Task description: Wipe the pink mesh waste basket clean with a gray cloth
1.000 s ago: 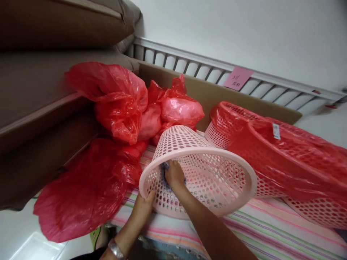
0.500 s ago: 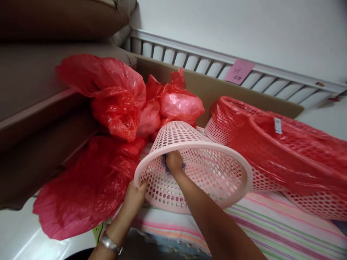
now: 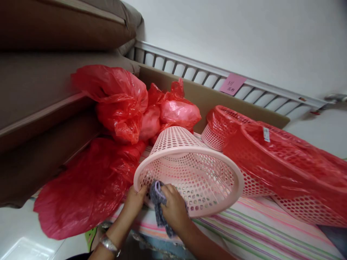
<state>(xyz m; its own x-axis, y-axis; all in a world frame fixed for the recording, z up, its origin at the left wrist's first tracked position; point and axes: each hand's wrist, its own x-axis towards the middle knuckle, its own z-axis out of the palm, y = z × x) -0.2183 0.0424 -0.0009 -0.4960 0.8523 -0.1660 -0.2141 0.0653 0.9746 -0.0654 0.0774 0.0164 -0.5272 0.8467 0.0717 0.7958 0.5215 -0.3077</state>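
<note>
A pink perforated basket (image 3: 176, 139) lies on its side, its wide mouth facing me. My left hand (image 3: 135, 200) grips the rim at the lower left, thumb over the edge; a silver bracelet circles that wrist. Bunched in my right hand (image 3: 173, 207) is a grey-blue cloth (image 3: 158, 202), held at the lower front of the basket's mouth, close to my left hand. Part of the cloth hangs down below the rim.
Red plastic bags (image 3: 179, 110) lie behind and left of the basket. Bag-covered baskets (image 3: 271, 159) stand at the right on a striped cloth (image 3: 235, 224). Brown cushions (image 3: 54, 76) are stacked at the left. A pink note (image 3: 233, 83) hangs on the white radiator (image 3: 200, 75).
My right hand has come from inside the basket toward me to the front rim, bringing the cloth into fuller view. My left hand stays on the rim. The view has shifted slightly.
</note>
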